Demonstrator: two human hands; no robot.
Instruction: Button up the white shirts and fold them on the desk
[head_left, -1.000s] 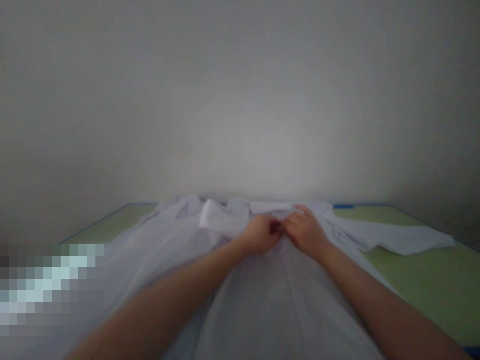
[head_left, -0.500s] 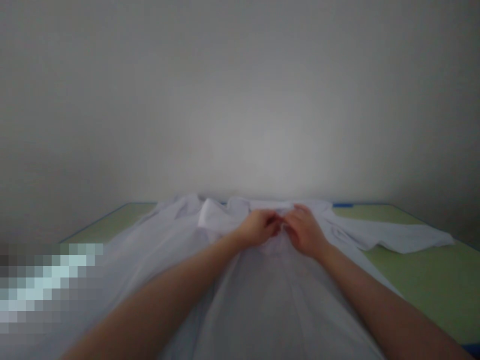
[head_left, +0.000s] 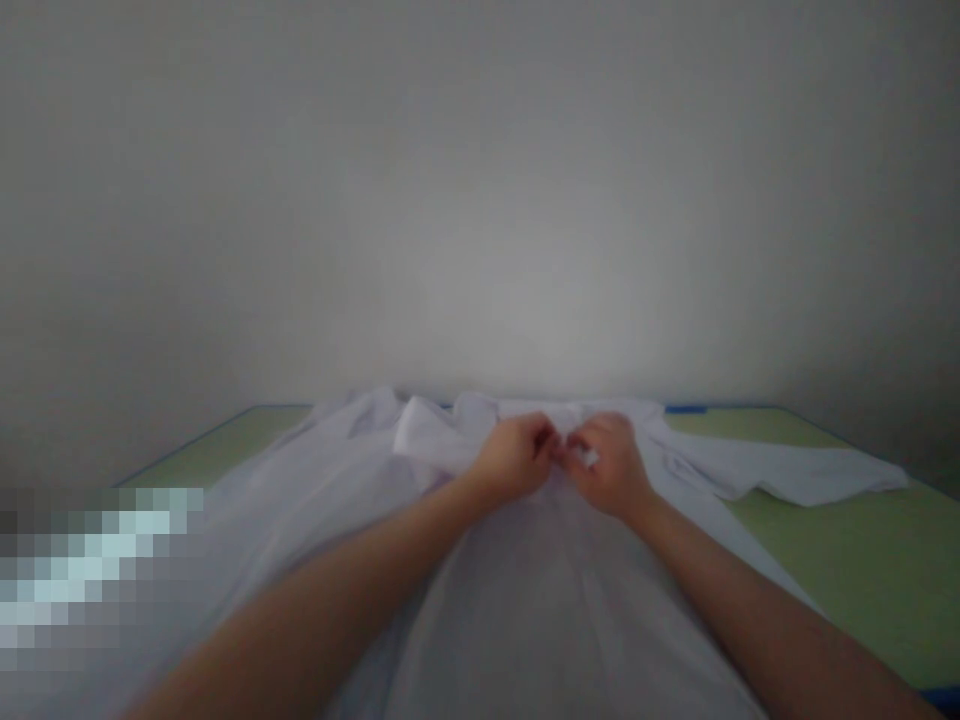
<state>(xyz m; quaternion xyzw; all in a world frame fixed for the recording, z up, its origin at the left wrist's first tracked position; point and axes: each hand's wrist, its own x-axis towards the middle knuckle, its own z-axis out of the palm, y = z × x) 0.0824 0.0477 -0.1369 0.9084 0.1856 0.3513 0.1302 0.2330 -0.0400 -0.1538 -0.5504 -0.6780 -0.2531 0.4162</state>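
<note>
A long-sleeved white coat point(head_left: 525, 620) lies spread out before me, its collar end toward the wall. Near the collar, my left hand point(head_left: 519, 455) pinches the front of the coat with thumb and fingers together. My right hand point(head_left: 609, 465) faces it, fingers curled and thumb tip close to the left fingertips, also at the coat's front edge. The exact bit of cloth or fastening between the fingertips is too blurred to make out. One sleeve point(head_left: 810, 472) stretches out to the right; bunched cloth with a folded end point(head_left: 431, 435) lies left of my left hand.
Under the coat is a green table point(head_left: 862, 570) with blue edging point(head_left: 686, 409). A plain grey wall point(head_left: 480, 200) rises behind its far edge. At the lower left, a patch point(head_left: 82, 570) is pixelated and unreadable.
My right fingers have bent and drawn slightly apart from the thumb, leaving a small gap. Both hands stay at the same spot near the collar, and the coat lies nearly unchanged.
</note>
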